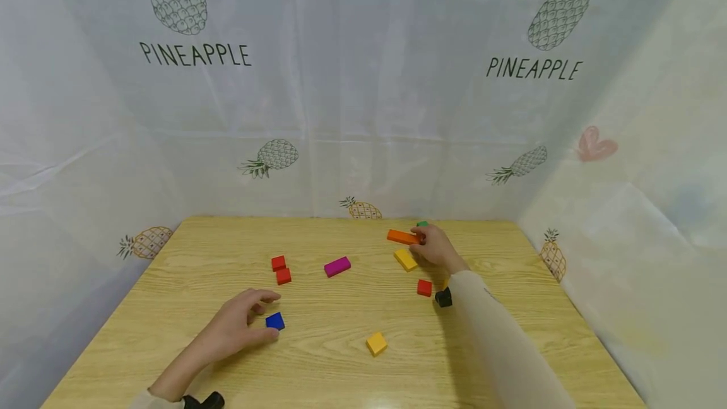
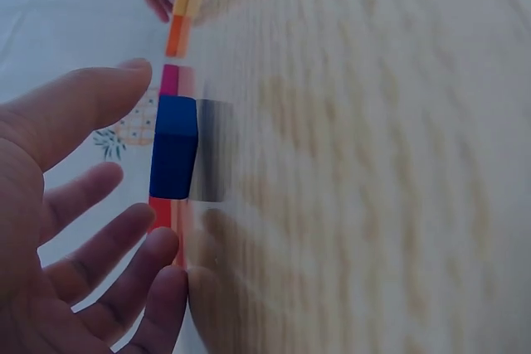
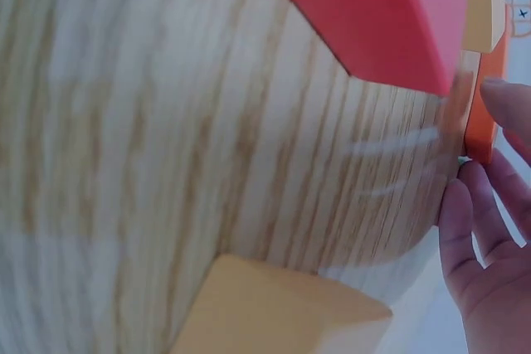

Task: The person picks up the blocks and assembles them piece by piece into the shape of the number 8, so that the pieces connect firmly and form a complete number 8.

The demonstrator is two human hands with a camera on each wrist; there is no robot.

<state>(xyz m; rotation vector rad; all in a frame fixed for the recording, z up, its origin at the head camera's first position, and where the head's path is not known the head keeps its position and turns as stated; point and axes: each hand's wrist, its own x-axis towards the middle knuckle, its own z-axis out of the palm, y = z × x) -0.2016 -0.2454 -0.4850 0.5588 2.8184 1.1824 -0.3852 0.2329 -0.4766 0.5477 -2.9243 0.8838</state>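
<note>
My left hand (image 1: pixel 235 327) lies around a blue block (image 1: pixel 275 321), its thumb and fingers spread on either side. In the left wrist view, gaps show between the fingers and the blue block (image 2: pixel 174 148), which stands on the table. Farther off on the right, my right hand (image 1: pixel 436 247) pinches the right end of a long orange block (image 1: pixel 401 237) with thumb and curved fingers. The right wrist view shows the thumb close against the orange block (image 3: pixel 485 109). A green block (image 1: pixel 423 224) is partly hidden behind this hand, and a yellow block (image 1: pixel 406 260) lies just in front.
Two red blocks (image 1: pixel 281 270) lie together at the left, with a magenta block (image 1: pixel 337 266) near the middle. One red block (image 1: pixel 424 288) sits beside the right wrist, near a mostly hidden yellow one (image 1: pixel 445 283). Another yellow block (image 1: pixel 377 343) lies toward the front. Patterned cloth (image 1: pixel 363 93) surrounds the wooden table.
</note>
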